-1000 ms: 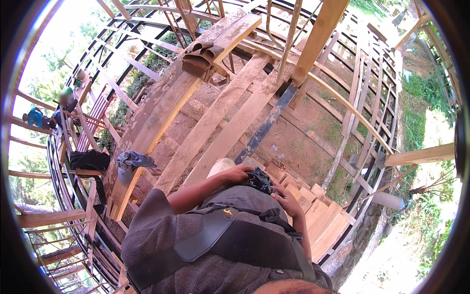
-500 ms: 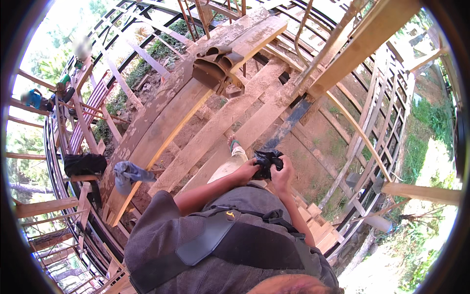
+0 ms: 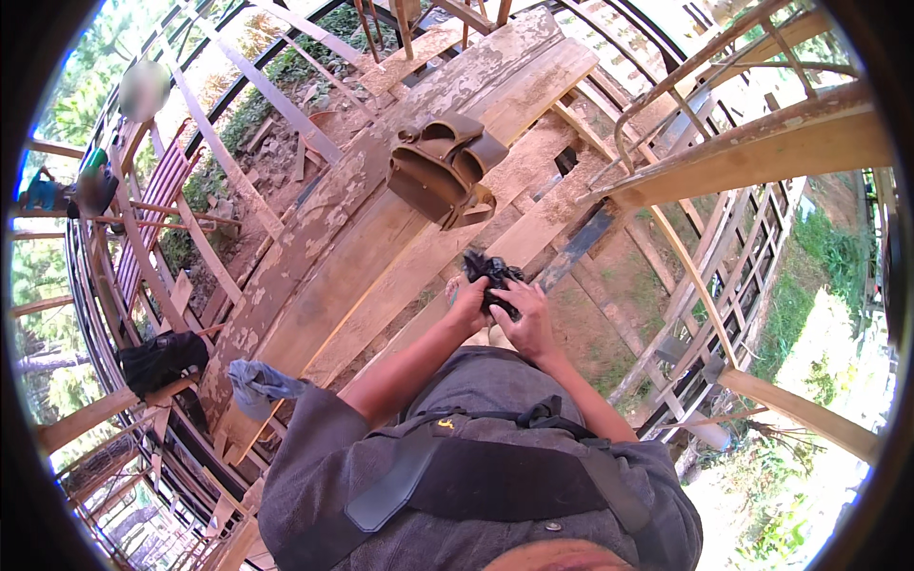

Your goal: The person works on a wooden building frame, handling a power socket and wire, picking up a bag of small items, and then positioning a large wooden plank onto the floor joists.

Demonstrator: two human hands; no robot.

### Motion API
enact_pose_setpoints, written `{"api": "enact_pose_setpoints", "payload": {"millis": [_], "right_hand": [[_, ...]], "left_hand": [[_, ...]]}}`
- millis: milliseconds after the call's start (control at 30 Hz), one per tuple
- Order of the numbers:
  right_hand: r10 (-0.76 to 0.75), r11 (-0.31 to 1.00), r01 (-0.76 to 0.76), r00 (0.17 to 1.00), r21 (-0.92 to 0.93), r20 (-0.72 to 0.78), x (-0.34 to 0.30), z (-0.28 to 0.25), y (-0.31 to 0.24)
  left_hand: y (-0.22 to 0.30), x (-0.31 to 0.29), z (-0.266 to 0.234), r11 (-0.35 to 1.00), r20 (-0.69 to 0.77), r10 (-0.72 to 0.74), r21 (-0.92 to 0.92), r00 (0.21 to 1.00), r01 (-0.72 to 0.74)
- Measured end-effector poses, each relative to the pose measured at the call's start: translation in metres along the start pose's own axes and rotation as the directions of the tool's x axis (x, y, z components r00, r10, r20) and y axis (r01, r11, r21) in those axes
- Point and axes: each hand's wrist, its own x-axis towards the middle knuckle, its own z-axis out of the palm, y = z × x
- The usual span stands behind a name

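Note:
A crumpled black plastic bag point(image 3: 499, 274) is bunched up between my two hands, in front of my waist. My left hand point(image 3: 468, 305) is closed around its left side. The fingers of my right hand point(image 3: 526, 319) press on the bag from the right. What the bag holds, if anything, is hidden. Beyond my hands, a brown leather tool pouch point(image 3: 428, 176) with several open pockets lies on the wide planks point(image 3: 357, 252).
A faded blue cloth point(image 3: 255, 385) lies at the left end of the planks, near a black bag point(image 3: 162, 362). A thick wooden beam point(image 3: 762, 143) crosses the upper right. Gaps between boards show bare soil. Other people point(image 3: 90, 186) are at the far left.
Both hands have shifted left and farther out with the black plastic bag. Its crumpled end now sticks up above my fingers. The foot seen before is now mostly hidden behind my left hand.

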Motion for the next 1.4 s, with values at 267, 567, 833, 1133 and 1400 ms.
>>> {"api": "enact_pose_setpoints", "payload": {"millis": [267,567,833,1133,1400], "right_hand": [[0.258,0.917,-0.256,0.965,0.307,0.036,0.057,-0.022,0.01],[0.298,0.922,-0.288,0.955,0.258,-0.001,0.107,-0.036,0.084],[0.539,0.84,-0.48,0.796,0.255,-0.277,0.152,-0.073,0.172],[0.59,0.595,-0.499,0.804,0.63,0.079,0.163,-0.174,0.16],[0.536,0.646,-0.272,0.827,0.713,-0.171,0.153,-0.205,0.174]], "left_hand": [[0.032,0.017,0.001,0.974,0.091,-0.068,0.22,0.994,0.047],[0.054,0.061,0.069,0.868,0.167,0.072,0.474,0.983,-0.145],[0.051,0.133,0.147,0.574,0.529,0.127,0.65,0.839,-0.497],[0.064,0.178,0.226,0.709,0.354,0.165,0.606,0.921,-0.361],[0.051,0.241,0.253,0.553,0.566,-0.222,0.744,0.794,-0.376]]}}
